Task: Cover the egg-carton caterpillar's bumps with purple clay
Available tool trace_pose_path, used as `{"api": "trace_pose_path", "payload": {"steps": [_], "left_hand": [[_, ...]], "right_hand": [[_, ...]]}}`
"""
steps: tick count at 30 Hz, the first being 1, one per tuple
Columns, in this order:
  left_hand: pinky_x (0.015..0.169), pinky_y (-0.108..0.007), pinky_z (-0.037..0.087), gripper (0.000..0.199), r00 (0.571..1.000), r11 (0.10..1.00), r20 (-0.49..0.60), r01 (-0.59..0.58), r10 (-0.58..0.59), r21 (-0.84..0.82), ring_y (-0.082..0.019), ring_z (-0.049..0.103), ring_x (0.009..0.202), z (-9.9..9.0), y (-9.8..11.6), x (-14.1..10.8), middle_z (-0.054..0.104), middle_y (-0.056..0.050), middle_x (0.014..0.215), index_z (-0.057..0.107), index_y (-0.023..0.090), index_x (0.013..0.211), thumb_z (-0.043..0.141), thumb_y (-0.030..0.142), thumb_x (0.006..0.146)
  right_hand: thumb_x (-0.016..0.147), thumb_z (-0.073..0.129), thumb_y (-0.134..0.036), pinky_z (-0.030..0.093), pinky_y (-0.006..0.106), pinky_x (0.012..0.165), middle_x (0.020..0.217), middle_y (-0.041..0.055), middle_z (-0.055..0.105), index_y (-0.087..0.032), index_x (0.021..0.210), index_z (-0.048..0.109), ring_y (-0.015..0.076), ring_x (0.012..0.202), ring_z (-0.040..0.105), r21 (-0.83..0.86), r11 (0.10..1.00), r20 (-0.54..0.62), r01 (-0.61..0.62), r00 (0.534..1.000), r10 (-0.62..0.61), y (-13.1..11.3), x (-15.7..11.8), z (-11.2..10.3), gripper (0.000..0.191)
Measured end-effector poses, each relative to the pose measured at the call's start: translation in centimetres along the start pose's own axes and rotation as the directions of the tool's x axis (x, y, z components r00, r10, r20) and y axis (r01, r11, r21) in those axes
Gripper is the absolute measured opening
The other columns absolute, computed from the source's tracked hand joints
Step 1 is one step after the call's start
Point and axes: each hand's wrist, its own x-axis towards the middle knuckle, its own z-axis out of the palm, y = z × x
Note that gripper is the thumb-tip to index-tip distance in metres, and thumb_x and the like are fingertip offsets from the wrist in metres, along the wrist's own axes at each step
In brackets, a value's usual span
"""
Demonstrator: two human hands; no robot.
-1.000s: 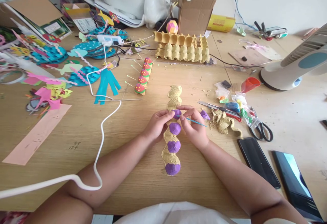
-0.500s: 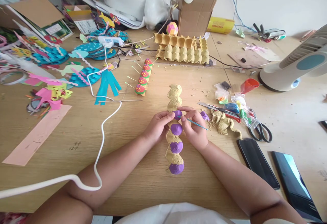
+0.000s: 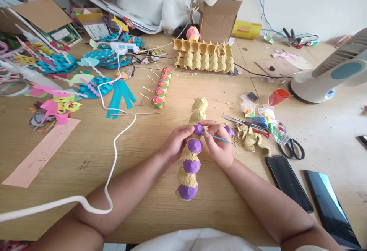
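Observation:
A strip of egg carton [image 3: 191,155] runs away from me over the middle of the table, several of its bumps covered in purple clay [image 3: 195,146]. My left hand [image 3: 175,141] is closed on the strip's left side, its thumb beside the farthest purple bump. In my right hand [image 3: 219,146] a thin blue modelling tool [image 3: 219,138] is pinched, its inner end at that same bump. The fingers under the strip are hidden. A lump of purple clay [image 3: 229,130] lies just right of my right hand, near torn carton scraps [image 3: 248,136].
Right of my hands lie a utility knife [image 3: 237,120], black-handled scissors [image 3: 295,148], bags of coloured clay [image 3: 260,121] and two phones [image 3: 289,182]. A decorated carton caterpillar [image 3: 161,86] sits farther back. A white cable [image 3: 114,148] crosses on the left. A fan [image 3: 329,71] stands at right.
The egg carton strip has turned a little: its near end has swung left and its far end right. The tool stays at the same purple bump, and both hands have barely moved.

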Motion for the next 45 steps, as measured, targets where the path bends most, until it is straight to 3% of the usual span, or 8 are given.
{"api": "trace_pose_path", "payload": {"steps": [18,22,25,27,32,36,40,45], "left_hand": [[0.060,-0.028,0.047,0.041,0.999,0.998,0.051,0.006,-0.009,0.060,-0.015,0.060,0.065,-0.3,0.0,0.0,0.073,-0.006,0.081,0.080,0.019,0.087,0.088,0.058,0.076],[0.052,-0.028,0.043,0.041,0.995,0.996,0.048,0.089,-0.090,0.026,-0.013,0.051,0.051,-0.6,0.1,0.1,0.063,-0.001,0.063,0.075,0.023,0.081,0.087,0.062,0.075],[0.049,-0.029,0.041,0.044,0.979,0.983,0.088,0.181,-0.182,0.019,-0.013,0.050,0.045,-0.8,0.4,0.0,0.059,0.000,0.057,0.070,0.024,0.077,0.084,0.066,0.077],[0.051,-0.030,0.042,0.045,0.978,0.983,0.099,0.182,-0.184,0.026,-0.014,0.052,0.046,-0.8,0.6,0.0,0.062,-0.001,0.059,0.070,0.024,0.079,0.082,0.067,0.078],[0.053,-0.031,0.042,0.046,0.987,0.990,0.084,0.135,-0.138,0.040,-0.013,0.052,0.049,-0.4,0.6,0.1,0.064,-0.001,0.062,0.074,0.025,0.081,0.084,0.070,0.075],[0.057,-0.032,0.044,0.045,0.997,0.997,0.049,0.064,-0.066,0.047,-0.014,0.053,0.053,-0.3,0.3,0.3,0.066,-0.002,0.067,0.077,0.026,0.082,0.087,0.068,0.072],[0.057,-0.030,0.043,0.045,0.999,0.998,0.019,0.026,-0.027,0.066,-0.013,0.053,0.055,-0.3,0.0,0.3,0.066,-0.001,0.068,0.079,0.024,0.085,0.089,0.065,0.072],[0.063,-0.028,0.049,0.048,1.000,0.999,0.004,-0.003,0.002,0.033,-0.014,0.062,0.066,-0.4,-0.2,0.5,0.073,-0.005,0.079,0.079,0.017,0.087,0.097,0.056,0.065]], "right_hand": [[0.101,0.069,-0.034,0.055,0.046,0.101,0.118,0.0086,0.078,-0.025,0.085,0.060,0.0255,0.114,0.072,0.058,0.997,-0.010,-0.057,0.998,0.057,-0.2,-0.1,-0.1,0.020],[0.102,0.066,-0.042,0.055,0.042,0.097,0.105,0.0062,0.075,-0.026,0.093,0.064,0.0234,0.105,0.070,0.079,0.994,-0.164,-0.078,0.982,0.090,0.7,-0.1,-0.1,0.019],[0.104,0.057,-0.053,0.055,0.038,0.084,0.086,0.0023,0.069,-0.027,0.110,0.067,0.0205,0.085,0.066,0.129,0.972,-0.243,-0.198,0.944,0.224,1.4,0.1,0.1,0.028],[0.105,0.053,-0.058,0.053,0.036,0.078,0.075,-0.0004,0.064,-0.027,0.112,0.067,0.0191,0.075,0.062,0.166,0.952,-0.230,-0.258,0.928,0.292,1.4,0.3,0.2,0.034],[0.101,0.061,-0.063,0.051,0.033,0.070,0.073,0.0002,0.063,-0.025,0.079,0.064,0.0172,0.070,0.058,0.141,0.929,-0.065,-0.342,0.933,0.353,1.2,0.2,0.3,0.044],[0.092,0.070,-0.068,0.051,0.031,0.068,0.074,-0.0004,0.065,-0.025,0.081,0.065,0.0166,0.069,0.059,0.163,0.877,0.038,-0.452,0.891,0.452,1.6,0.0,0.2,0.045],[0.084,0.081,-0.065,0.049,0.029,0.065,0.072,-0.0013,0.066,-0.023,0.079,0.065,0.0152,0.066,0.058,0.229,0.815,0.050,-0.533,0.842,0.537,2.1,0.0,0.2,0.045],[0.080,0.085,-0.063,0.046,0.028,0.062,0.069,-0.0023,0.063,-0.023,0.079,0.066,0.0138,0.063,0.054,0.282,0.792,0.025,-0.542,0.829,0.558,2.0,0.3,0.2,0.045]]}}
